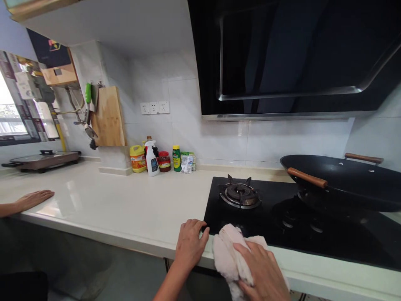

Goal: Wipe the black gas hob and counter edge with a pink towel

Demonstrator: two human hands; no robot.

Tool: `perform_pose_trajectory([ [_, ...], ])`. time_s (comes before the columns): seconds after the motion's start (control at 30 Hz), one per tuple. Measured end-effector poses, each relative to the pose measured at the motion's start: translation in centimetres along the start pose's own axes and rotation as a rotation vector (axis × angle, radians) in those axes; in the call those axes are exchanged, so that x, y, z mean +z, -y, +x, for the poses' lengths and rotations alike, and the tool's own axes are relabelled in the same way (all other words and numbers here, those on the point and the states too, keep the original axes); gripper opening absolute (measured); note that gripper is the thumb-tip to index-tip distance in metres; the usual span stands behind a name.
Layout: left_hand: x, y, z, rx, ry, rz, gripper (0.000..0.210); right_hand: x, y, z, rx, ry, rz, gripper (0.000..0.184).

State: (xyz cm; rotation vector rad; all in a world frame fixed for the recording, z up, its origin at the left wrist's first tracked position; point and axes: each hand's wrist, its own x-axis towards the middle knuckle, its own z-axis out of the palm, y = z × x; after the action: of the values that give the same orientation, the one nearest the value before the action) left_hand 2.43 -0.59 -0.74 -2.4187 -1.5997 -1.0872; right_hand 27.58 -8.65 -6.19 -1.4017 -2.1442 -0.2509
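Note:
My right hand is closed on a crumpled white cloth, which lies over the front edge of the counter and the near rim of the gas stove. Part of the cloth hangs below the edge. My left hand rests on the counter's front edge, by the stove's near left corner. Its thumb stands apart from the fingers and nothing is in it. Behind the stove's near rim are the bare left burner and a black wok with wooden handles on the right side.
Another person's hand lies flat on the white counter at far left. Against the wall stand a spray bottle, a yellow jug, a red-lidded jar and a green bottle. A range hood overhangs the stove.

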Motion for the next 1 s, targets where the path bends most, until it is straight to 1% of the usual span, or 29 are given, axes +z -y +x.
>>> perform_pose_trajectory([
  [0.1, 0.2, 0.0, 0.0, 0.005, -0.026, 0.009, 0.014, -1.0, -2.9, -2.0, 0.113, 0.056, 0.032, 0.069],
  [0.17, 0.2, 0.0, 0.0, 0.009, -0.038, 0.013, 0.014, -1.7, -3.8, -2.9, 0.223, 0.049, 0.044, 0.061],
  [0.27, 0.3, -0.1, 0.1, 0.011, -0.042, 0.012, 0.013, -2.3, -3.6, -3.1, 0.348, -0.029, 0.032, 0.052],
  [0.33, 0.2, -0.1, 0.1, 0.012, -0.045, 0.011, 0.013, -2.2, -2.8, -2.4, 0.370, -0.070, 0.010, 0.049],
  [0.4, 0.2, -0.1, 0.1, 0.015, -0.043, 0.012, 0.014, -1.6, -1.8, -1.5, 0.339, -0.075, 0.005, 0.050],
  [0.6, 0.1, 0.2, 0.0, 0.028, -0.021, 0.023, 0.018, 0.8, 2.0, 1.9, 0.095, -0.080, 0.051, 0.054],
  [0.67, 0.1, 0.3, 0.0, 0.022, -0.012, 0.020, 0.019, 1.2, 3.4, 2.9, 0.053, -0.090, 0.055, 0.058],
  [0.77, 0.0, 0.4, 0.2, 0.006, 0.000, 0.018, 0.021, 1.0, 4.6, 3.7, 0.045, -0.088, 0.073, 0.060],
  [0.87, -0.1, 0.3, 0.2, 0.002, 0.006, 0.023, 0.021, 0.4, 4.1, 3.5, 0.048, -0.043, 0.114, 0.060],
  [1.0, -0.1, 0.2, 0.1, 0.012, 0.004, 0.026, 0.019, -0.4, 1.3, 2.0, 0.073, -0.015, 0.128, 0.056],
])
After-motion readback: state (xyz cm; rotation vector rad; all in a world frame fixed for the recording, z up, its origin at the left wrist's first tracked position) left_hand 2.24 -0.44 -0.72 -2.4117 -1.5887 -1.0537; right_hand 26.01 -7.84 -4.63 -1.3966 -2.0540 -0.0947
